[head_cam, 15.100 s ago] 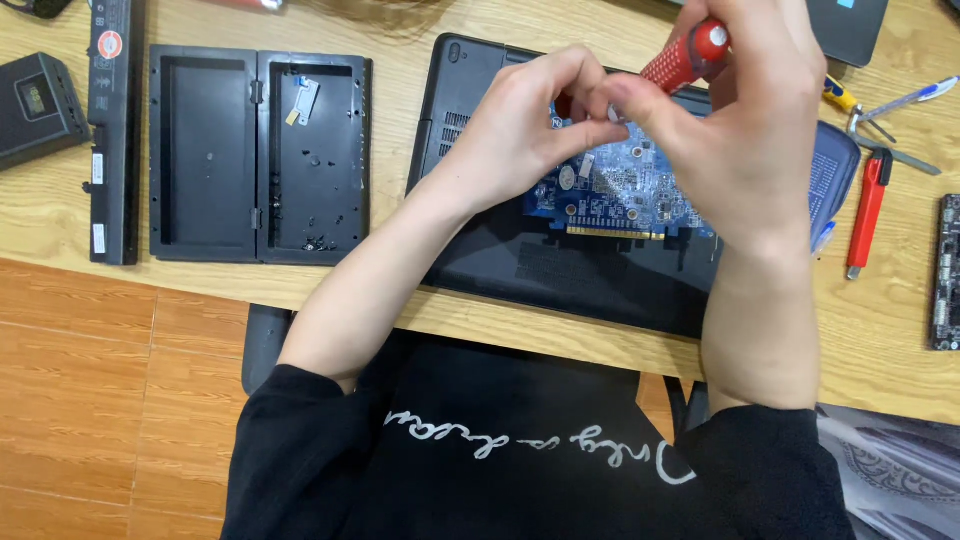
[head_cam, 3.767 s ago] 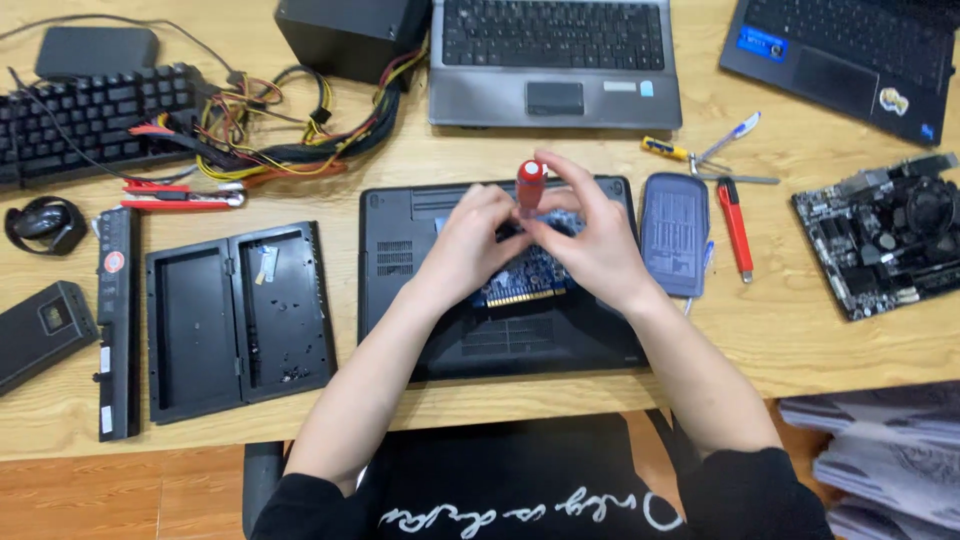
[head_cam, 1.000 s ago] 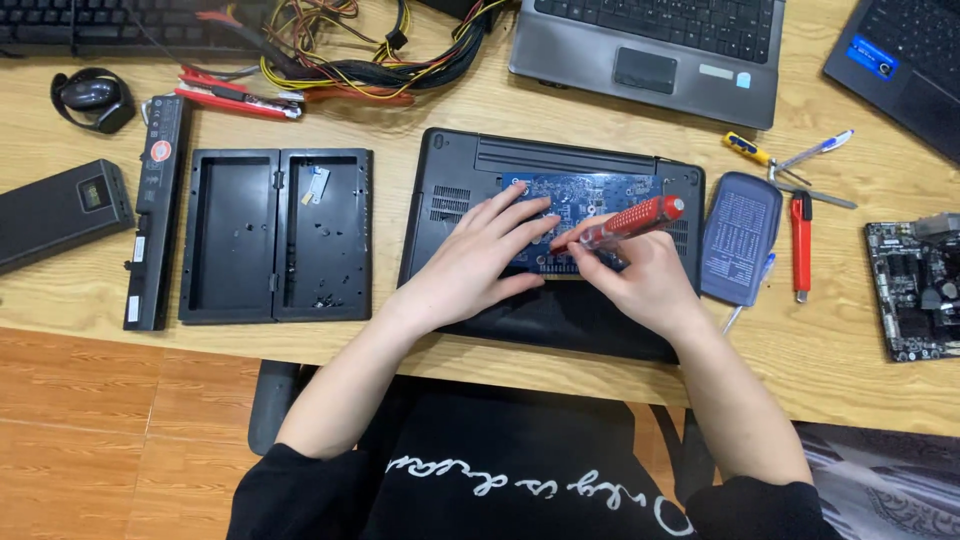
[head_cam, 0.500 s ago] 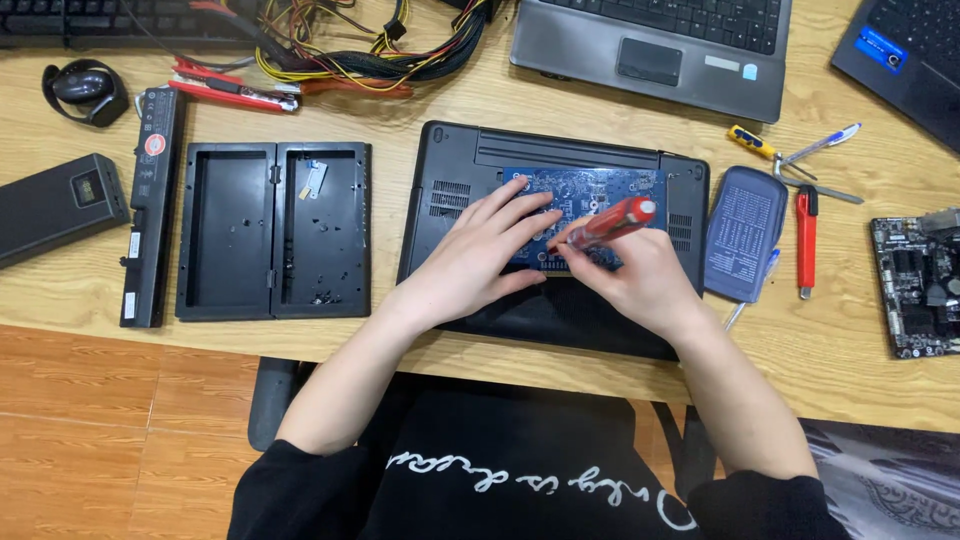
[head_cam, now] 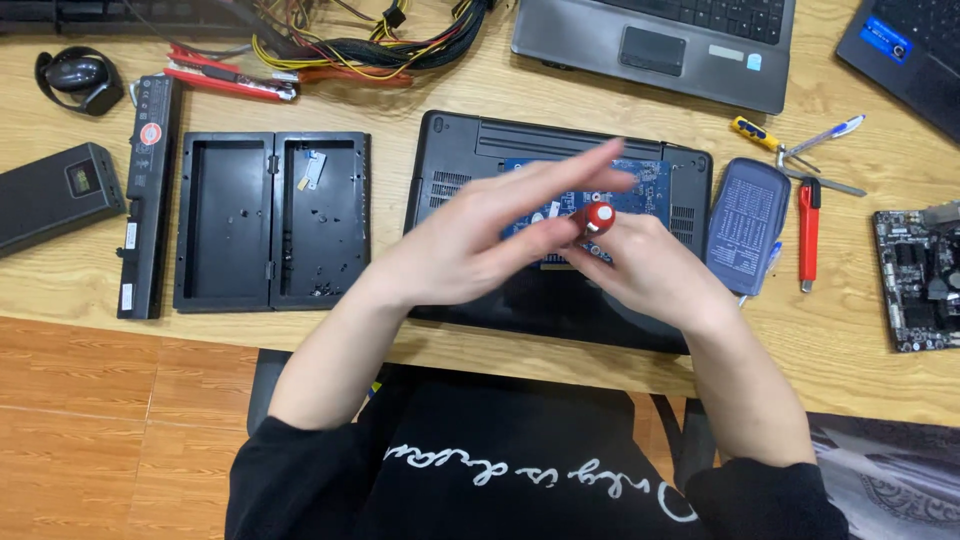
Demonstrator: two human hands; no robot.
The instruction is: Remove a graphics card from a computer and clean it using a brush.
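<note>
A black laptop base (head_cam: pixel 455 165) lies upside down on the wooden desk, with a blue circuit board (head_cam: pixel 652 185) resting on it. My right hand (head_cam: pixel 645 265) grips a red-handled screwdriver (head_cam: pixel 598 216) upright over the board, its tip hidden by my fingers. My left hand (head_cam: pixel 480 235) hovers above the board with fingers stretched flat toward the right, touching or almost touching the screwdriver's handle. The board's middle is hidden under both hands.
Left of the laptop base lie a black two-bay plastic cover (head_cam: pixel 270 220), a long battery (head_cam: pixel 148 195) and a black box (head_cam: pixel 55 195). Right: a blue pouch (head_cam: pixel 747 225), red tool (head_cam: pixel 808 232), pens, a motherboard (head_cam: pixel 915 280). Behind: cables (head_cam: pixel 350 50), two laptops (head_cam: pixel 650 45).
The screwdriver has swung from lying slanted across the board to standing upright. My left hand lifted off the board and stretched out flat beside the handle.
</note>
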